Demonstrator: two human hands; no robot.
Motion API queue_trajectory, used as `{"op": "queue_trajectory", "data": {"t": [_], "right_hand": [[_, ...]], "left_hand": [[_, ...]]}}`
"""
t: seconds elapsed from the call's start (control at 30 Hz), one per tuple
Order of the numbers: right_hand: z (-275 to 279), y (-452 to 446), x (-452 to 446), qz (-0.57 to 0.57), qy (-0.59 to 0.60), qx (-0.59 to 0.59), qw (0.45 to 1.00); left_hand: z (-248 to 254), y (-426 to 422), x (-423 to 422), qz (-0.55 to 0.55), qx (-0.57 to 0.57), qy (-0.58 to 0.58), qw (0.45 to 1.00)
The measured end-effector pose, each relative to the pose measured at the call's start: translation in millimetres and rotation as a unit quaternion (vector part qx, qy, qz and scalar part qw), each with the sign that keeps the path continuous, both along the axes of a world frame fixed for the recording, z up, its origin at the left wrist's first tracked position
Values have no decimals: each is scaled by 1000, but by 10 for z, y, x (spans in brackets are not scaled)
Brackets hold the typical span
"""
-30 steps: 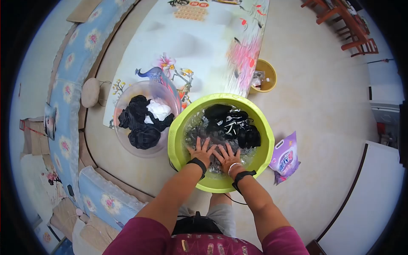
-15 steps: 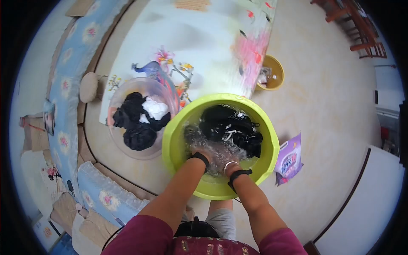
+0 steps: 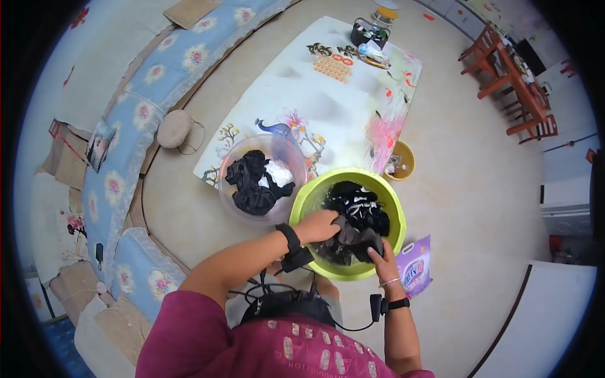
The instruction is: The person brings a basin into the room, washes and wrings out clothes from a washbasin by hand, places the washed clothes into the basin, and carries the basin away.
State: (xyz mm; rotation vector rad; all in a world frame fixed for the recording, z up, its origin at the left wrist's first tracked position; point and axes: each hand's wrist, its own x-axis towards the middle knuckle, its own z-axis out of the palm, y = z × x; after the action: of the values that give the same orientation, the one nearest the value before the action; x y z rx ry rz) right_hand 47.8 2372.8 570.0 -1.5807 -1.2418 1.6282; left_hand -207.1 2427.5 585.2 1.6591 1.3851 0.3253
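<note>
A lime-green basin (image 3: 398, 208) holds water and black clothes with white strings (image 3: 355, 203). In its near half, a wet dark grey garment (image 3: 348, 237) is stretched between my two hands; its kind cannot be made out. My left hand (image 3: 319, 227) has its fingers closed on the garment's left part. At the basin's right rim, my right hand (image 3: 386, 262) pinches the other end, thumb on top. To the left stands a clear plastic basin (image 3: 297, 170), with black clothes (image 3: 253, 189) and a white cloth (image 3: 277, 173) inside.
A purple detergent bag (image 3: 416, 268) lies on the floor right of the green basin. Behind stands a long table (image 3: 315, 88) with a floral cover, beside it a yellow bin (image 3: 404, 165). A round stool (image 3: 174, 129) and a blue-covered sofa (image 3: 142, 113) are at left.
My hands have come up out of the splashing water and moved apart, now holding the dark grey garment. The view has shifted, showing more of the table's far end.
</note>
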Motion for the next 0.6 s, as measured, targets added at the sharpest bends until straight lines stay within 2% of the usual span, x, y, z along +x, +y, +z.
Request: {"op": "queue_trajectory", "data": {"t": [0.1,0.17,0.2,0.23,0.33,0.37,0.43,0.47,0.5,0.57,0.6], "right_hand": [[603,-42,-357,-7,64,102,993],[878,-90,-502,41,33,64,997],[1123,-65,-659,69,-26,112,991],[1084,-42,-665,65,-32,116,991],[976,-5,-569,-14,-15,273,962],[1086,13,-519,-16,-17,279,960],[1431,21,-482,-63,-60,294,952],[1746,-13,-578,-105,-12,266,958],[2013,-43,-661,-148,36,239,959],[2206,-62,-597,-157,37,296,942],[2334,-97,-598,-173,52,306,935]], "left_hand": [[615,4,90,-60,67,-66,994],[942,-16,191,-103,117,-120,980],[1119,-36,241,-118,136,-135,974],[1259,-69,262,-133,154,-151,967],[1563,-109,168,-167,190,-172,952],[1626,-99,120,-169,195,-172,951],[1722,-77,-1,-176,205,-246,931],[1809,-22,-81,-195,239,-249,918],[1848,18,-164,-183,145,-279,931],[1659,75,-258,-178,80,-234,952],[1412,67,-269,-180,83,-235,952]]}}
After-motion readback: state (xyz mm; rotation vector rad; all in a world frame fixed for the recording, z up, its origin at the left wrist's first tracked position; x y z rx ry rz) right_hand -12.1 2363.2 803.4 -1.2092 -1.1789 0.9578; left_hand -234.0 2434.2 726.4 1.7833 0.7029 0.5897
